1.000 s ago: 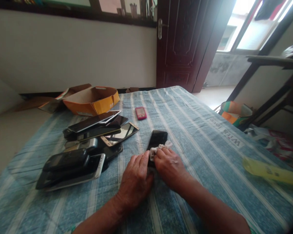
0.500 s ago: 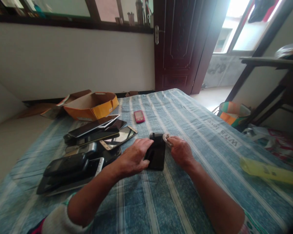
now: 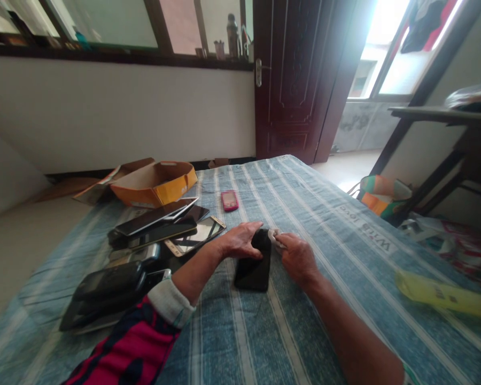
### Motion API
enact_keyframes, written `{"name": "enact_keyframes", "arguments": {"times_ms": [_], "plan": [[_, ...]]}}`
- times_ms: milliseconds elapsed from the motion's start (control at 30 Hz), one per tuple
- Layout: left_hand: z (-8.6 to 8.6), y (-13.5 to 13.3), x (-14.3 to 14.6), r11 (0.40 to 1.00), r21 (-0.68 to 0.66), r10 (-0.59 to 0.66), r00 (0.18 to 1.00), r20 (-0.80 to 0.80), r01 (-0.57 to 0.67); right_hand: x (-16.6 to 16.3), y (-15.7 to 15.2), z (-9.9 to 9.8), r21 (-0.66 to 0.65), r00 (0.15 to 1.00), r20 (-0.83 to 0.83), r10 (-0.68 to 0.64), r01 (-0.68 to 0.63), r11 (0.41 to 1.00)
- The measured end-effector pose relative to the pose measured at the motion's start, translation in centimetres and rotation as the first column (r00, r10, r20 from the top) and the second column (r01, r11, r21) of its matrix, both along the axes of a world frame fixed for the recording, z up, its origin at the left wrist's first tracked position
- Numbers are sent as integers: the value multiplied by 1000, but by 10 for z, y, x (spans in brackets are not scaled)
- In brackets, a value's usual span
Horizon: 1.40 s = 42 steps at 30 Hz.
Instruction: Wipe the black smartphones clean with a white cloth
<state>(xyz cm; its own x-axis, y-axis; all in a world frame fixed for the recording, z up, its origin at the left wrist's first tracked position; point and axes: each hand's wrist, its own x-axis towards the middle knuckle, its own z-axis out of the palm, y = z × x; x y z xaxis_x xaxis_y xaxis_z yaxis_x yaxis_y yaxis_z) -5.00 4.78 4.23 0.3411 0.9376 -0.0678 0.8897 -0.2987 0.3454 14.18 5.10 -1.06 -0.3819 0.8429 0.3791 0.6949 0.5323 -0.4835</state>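
A black smartphone (image 3: 253,271) lies screen up on the striped cloth in front of me. My left hand (image 3: 242,240) reaches over its top left part, thumb on the glass and fingers by the far edge, gripping it. At its upper right edge, my right hand (image 3: 299,256) pinches a crumpled white tissue or cloth (image 3: 273,236), pressed against the phone's side. To the left, a gold-framed phone (image 3: 195,236) lies nearest to my left wrist, beside a pile of dark phones (image 3: 154,216). Beyond my hands sits a small pink-red phone-like device (image 3: 230,200).
An open orange cardboard box (image 3: 154,187) stands at the far left of the blue striped cloth (image 3: 328,321). A yellow wrapper (image 3: 444,294) lies on the right. Past the far edge is a dark red door (image 3: 292,80); a dark side table (image 3: 444,115) stands at right.
My left hand has moved from the phone's left side forward and right, over its top. My right hand stays at the upper right edge with the white wad. The view has tilted up slightly.
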Motion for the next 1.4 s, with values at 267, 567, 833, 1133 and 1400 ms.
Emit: {"name": "enact_keyframes", "arguments": {"times_ms": [267,567,833,1133,1400], "plan": [[0,-17,-13,999,36,13,999,-38,-12,0,-1,-1,-26,997,-81,0,-2,1000],[3,-65,-31,999,6,-48,997,56,47,-7,-9,-8,-14,965,-225,135,-142,990],[-15,-79,-32,999,27,37,991,131,-40,-49,-7,11,-116,991,13,132,-130,985],[-32,-83,-22,985,88,133,982,130,-145,-58,-23,14,25,965,247,91,-100,995],[-24,-86,-12,977,61,198,976,91,-204,2,-60,-5,215,963,153,223,-253,943]]}}
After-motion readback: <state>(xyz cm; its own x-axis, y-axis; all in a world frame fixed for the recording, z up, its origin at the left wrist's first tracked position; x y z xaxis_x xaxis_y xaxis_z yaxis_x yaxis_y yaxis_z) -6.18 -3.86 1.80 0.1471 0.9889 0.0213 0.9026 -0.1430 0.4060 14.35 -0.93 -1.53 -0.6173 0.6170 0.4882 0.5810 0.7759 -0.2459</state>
